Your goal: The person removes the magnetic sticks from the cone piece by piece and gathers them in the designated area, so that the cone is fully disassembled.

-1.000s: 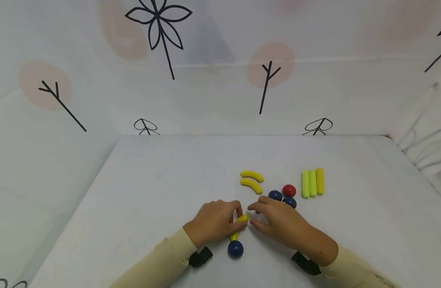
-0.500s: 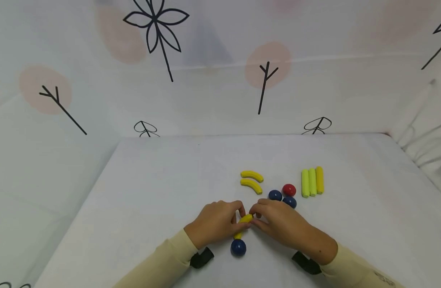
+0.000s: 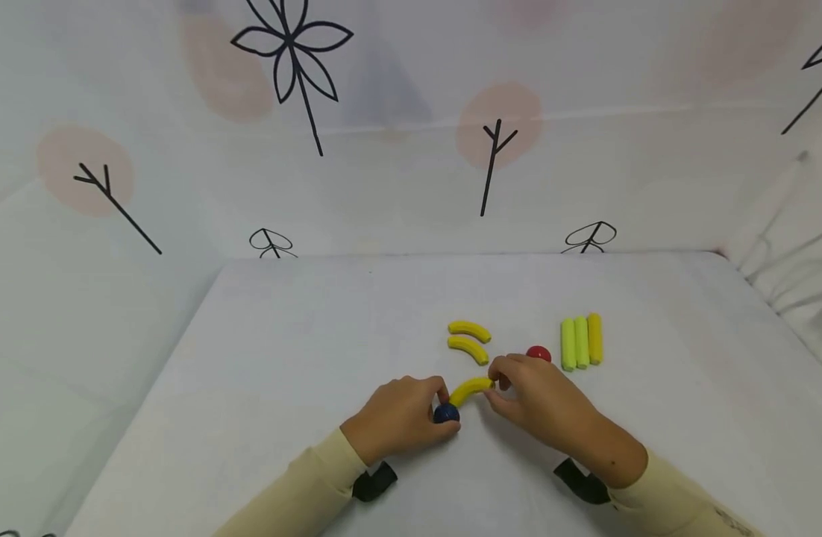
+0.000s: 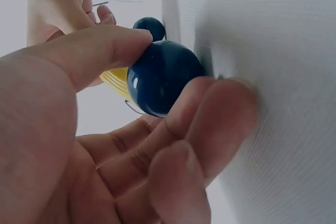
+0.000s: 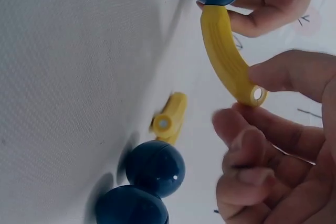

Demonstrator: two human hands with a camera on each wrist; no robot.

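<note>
My left hand (image 3: 400,418) pinches a dark blue ball (image 4: 165,77) between thumb and fingers. A curved yellow magnetic rod (image 5: 226,56) joins that ball at one end. Its other end, with a silvery disc showing, is pinched by my right hand (image 3: 545,395). In the head view the rod bends away from the ball to the right. Two more blue balls, a nearer one (image 5: 131,205) and a farther one (image 5: 155,167), lie close to my right hand, which hides them in the head view. A red ball (image 3: 538,353) peeks out just behind that hand.
Two curved yellow rods, one above (image 3: 469,330) and one below (image 3: 468,349), lie beyond my hands. Right of the red ball, straight sticks stand side by side: two lime ones (image 3: 575,343) and a yellow one (image 3: 595,339). A patterned cloth wall (image 3: 397,186) backs the white table (image 3: 283,328).
The rod and its blue ball have moved away from me, the rod swinging rightward. My left hand has shifted from the rod to the ball. My right hand now grips the rod's free end.
</note>
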